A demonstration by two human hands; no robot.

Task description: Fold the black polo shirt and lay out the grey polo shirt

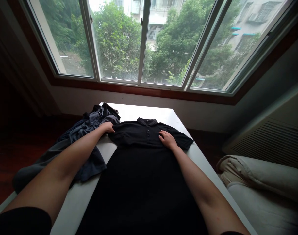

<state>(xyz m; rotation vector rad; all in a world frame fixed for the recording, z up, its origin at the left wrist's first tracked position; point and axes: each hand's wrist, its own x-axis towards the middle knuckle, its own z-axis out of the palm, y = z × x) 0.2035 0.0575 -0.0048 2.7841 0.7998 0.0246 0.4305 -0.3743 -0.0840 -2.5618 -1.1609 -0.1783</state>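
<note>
A black short-sleeved polo shirt (144, 173) lies spread out, front side up, its collar pointing at the window and its buttons showing. My left hand (107, 127) is closed on the edge of the sleeve on the left side, thumb and fingers pinching the cloth. On the chest, to the right of the buttons, my right hand (167, 139) rests flat with its fingers stretched out. The lower part of the shirt runs toward me and out of the bottom of the picture.
The shirt lies on a white table (149, 110). A heap of dark clothes (77, 133) hangs over its left edge. Sliding windows (140, 42) stand beyond the far end. Folded pale bedding (264, 182) sits on the right, below a slatted panel (273, 140).
</note>
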